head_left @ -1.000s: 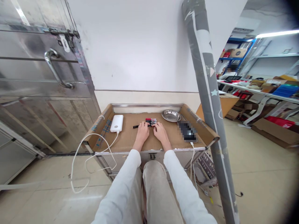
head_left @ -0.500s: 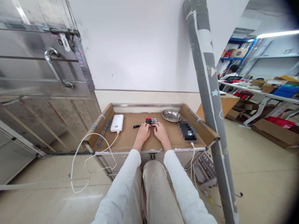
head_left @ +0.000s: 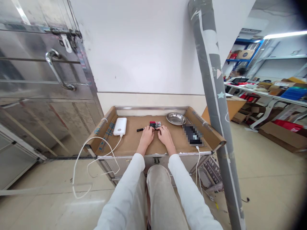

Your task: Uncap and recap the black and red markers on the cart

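Note:
Both my hands rest side by side on a cardboard-lined metal table (head_left: 129, 143). My left hand (head_left: 146, 135) lies palm down with its fingertips at a black pen (head_left: 141, 129). My right hand (head_left: 164, 135) lies beside it, fingertips touching a small stack of black and red pens (head_left: 155, 124). The fingers of both hands lie flat and slightly curled; whether either pinches a pen is hidden.
A white power bank (head_left: 120, 126) with a white cable (head_left: 82, 159) lies at the table's left. A steel dish (head_left: 176, 118) and a dark blurred device (head_left: 193, 134) lie at the right. A steel door (head_left: 43, 76) stands left, a grey wrapped post (head_left: 212, 83) right.

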`<state>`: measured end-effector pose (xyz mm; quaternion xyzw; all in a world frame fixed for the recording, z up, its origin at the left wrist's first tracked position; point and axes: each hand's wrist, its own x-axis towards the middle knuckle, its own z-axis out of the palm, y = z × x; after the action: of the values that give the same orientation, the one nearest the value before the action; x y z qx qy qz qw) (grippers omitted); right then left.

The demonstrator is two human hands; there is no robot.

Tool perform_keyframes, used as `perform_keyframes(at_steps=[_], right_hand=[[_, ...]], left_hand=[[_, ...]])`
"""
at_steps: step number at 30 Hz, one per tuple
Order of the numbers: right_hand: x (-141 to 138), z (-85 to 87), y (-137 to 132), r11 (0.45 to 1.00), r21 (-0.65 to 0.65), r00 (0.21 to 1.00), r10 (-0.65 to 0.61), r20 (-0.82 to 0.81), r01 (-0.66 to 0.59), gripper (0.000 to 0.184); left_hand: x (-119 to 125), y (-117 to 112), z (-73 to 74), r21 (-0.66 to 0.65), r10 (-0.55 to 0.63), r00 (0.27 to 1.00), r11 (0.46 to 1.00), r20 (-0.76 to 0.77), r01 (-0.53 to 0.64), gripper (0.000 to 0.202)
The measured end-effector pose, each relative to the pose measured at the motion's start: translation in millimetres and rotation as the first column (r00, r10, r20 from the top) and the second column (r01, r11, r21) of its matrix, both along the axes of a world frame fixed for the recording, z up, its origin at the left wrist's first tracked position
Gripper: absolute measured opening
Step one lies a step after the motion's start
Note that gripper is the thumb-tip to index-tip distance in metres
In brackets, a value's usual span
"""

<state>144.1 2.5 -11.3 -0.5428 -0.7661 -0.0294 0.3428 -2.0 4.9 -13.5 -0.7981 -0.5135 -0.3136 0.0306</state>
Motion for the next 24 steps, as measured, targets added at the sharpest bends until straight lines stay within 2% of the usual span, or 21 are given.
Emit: perform_keyframes(at_steps=[9,14,19,24], right_hand=[[-1.8,2.6,-2.3,0.999,-0.043,0.999,-0.019,0.049,0.021,0.016],[-1.9,3.3,-2.5,0.999,-0.039,0.998,-0.032,0.059,0.035,0.014],[-1.8,3.7,-4.1,0.994,-0.044,0.990,-0.090,0.111,0.095,0.013],[-2.2,5.9,-4.7,0.996,-0.060,0.993,-0.061,0.100,0.067,0.013]], left_hand=[[0.7,-0.3,2.6,-0.031,0.002,1.000,1.000,-0.017,-0.002,0.008],[0.9,0.3,2.4,-0.039,-0.007,1.000,0.999,0.024,0.008,0.006],[0.9,2.1,-2.9,-0.048,0.071,0.994,0.997,0.088,-0.066,0.003],[0.0,2.0,-3.8,-0.087,0.081,0.988,0.994,0.128,-0.070,0.004]])
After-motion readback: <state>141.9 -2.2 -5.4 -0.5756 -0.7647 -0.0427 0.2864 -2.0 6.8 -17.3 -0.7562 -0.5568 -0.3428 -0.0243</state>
